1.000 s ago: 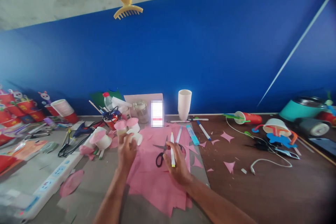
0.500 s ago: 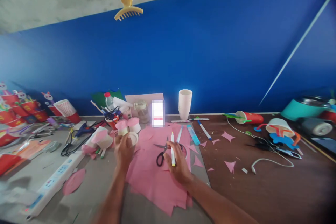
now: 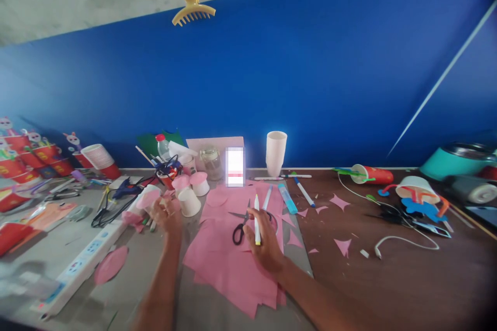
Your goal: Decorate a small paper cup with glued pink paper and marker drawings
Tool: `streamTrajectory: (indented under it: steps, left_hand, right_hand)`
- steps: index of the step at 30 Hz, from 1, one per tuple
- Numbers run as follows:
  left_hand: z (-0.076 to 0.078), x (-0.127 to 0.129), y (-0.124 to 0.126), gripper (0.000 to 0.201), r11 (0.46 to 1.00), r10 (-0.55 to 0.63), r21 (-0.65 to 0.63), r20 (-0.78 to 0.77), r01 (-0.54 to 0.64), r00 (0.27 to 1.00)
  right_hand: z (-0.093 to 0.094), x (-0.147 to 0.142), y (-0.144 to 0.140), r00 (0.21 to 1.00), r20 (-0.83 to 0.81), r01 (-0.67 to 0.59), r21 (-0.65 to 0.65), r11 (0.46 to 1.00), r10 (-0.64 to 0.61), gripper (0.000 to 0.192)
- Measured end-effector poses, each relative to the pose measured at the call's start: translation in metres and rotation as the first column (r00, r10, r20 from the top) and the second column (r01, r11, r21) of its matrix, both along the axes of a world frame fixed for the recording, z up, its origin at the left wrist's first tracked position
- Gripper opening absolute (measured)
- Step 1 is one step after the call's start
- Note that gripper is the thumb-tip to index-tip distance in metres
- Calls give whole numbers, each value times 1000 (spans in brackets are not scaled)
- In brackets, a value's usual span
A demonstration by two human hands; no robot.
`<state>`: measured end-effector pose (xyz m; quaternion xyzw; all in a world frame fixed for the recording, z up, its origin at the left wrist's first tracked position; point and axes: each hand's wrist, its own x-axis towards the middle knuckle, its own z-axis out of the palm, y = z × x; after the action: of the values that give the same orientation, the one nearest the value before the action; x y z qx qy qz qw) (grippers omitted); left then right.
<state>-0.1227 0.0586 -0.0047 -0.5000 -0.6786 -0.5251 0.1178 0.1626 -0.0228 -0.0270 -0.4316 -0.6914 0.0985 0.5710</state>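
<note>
My right hand (image 3: 266, 248) rests on a stack of pink paper sheets (image 3: 229, 269) and holds a white marker (image 3: 256, 220) with a yellow end, pointing away from me. Black-handled scissors (image 3: 239, 226) lie open on the paper just left of that hand. My left hand (image 3: 166, 213) is out to the left with its fingers apart, touching a pink-topped paper cup (image 3: 147, 200) that lies on its side. A white paper cup (image 3: 189, 201) stands upside down just right of that hand, apart from it. Two more pink-topped cups (image 3: 194, 182) stand behind it.
A white power strip (image 3: 83, 261) and a pink paper oval (image 3: 111, 264) lie at the left. A stack of white cups (image 3: 275, 152), a jar (image 3: 212, 162) and pens (image 3: 303, 191) stand at the back. Cables, pink scraps and decorated cups (image 3: 413, 189) cover the right side.
My left hand held the white cup one second ago; the cup now stands upside down on the table and the hand has moved left to the pink-topped cup. My right hand has stayed put.
</note>
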Motion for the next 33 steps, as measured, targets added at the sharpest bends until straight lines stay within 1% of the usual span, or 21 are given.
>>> streamTrajectory:
  steps: [1, 2, 4, 6, 7, 8, 10, 11, 13, 15, 18, 21, 23, 26, 28, 33]
  left_hand:
    - [1, 6, -1, 28, 995, 76, 60, 48, -79, 996]
    - [1, 13, -3, 28, 994, 55, 93, 45, -59, 997]
    - [0, 32, -8, 30, 990, -109, 91, -25, 111, 994]
    - [-3, 53, -15, 26, 967, -251, 24, -81, 254, 964]
    - [-5, 62, -18, 23, 937, -350, -37, -114, 348, 930]
    - [-7, 70, -22, 22, 909, -417, -82, -134, 409, 899]
    - [-10, 81, -26, 21, 852, -521, -159, -163, 498, 838]
    - [-12, 84, -27, 23, 826, -559, -206, -183, 524, 809]
    - [-13, 83, -27, 27, 811, -571, -310, -241, 496, 785]
    - [-15, 78, -26, 29, 816, -554, -376, -285, 440, 783]
    - [-16, 71, -24, 30, 815, -542, -413, -299, 406, 786]
    - [-17, 71, -24, 34, 805, -548, -444, -304, 393, 779]
    - [-16, 74, -23, 37, 777, -566, -504, -295, 378, 770]
    - [-13, 80, -23, 35, 716, -594, -605, -266, 348, 759]
    - [-11, 82, -23, 32, 703, -597, -623, -257, 342, 760]
    - [-9, 79, -23, 22, 725, -573, -604, -260, 333, 777]
  right_hand:
    - [0, 0, 0, 1000, 3, 0, 1, 1000, 0, 30]
    - [0, 0, 0, 1000, 6, 0, 3, 1000, 0, 30]
    - [0, -1, -1, 1000, 14, 4, 9, 1000, -4, 29]
    - [0, -1, -1, 1000, 18, 11, 12, 1000, -11, 29]
    - [-1, -1, -1, 1000, 19, 15, 12, 1000, -15, 29]
    - [-2, -2, -1, 1000, 21, 20, 14, 1000, -20, 30]
    - [-3, -2, -1, 999, 21, 26, 16, 1000, -27, 30]
    - [-4, -2, -1, 999, 23, 26, 18, 1000, -26, 31]
    - [-6, -3, 0, 999, 25, 21, 21, 1000, -22, 31]
    - [-7, -4, 1, 999, 27, 19, 26, 999, -19, 32]
    - [-8, -4, 1, 999, 33, 21, 22, 1000, -21, 33]
    - [-7, -4, 0, 999, 39, 12, 18, 1000, -13, 33]
    - [-6, -3, 0, 999, 39, 10, 20, 1000, -11, 33]
    - [-5, -3, 0, 999, 46, 7, 19, 1000, -8, 33]
    - [-5, -3, 0, 998, 55, 5, 19, 1000, -6, 33]
    - [-6, -3, 0, 999, 52, 1, -4, 1000, -1, 32]
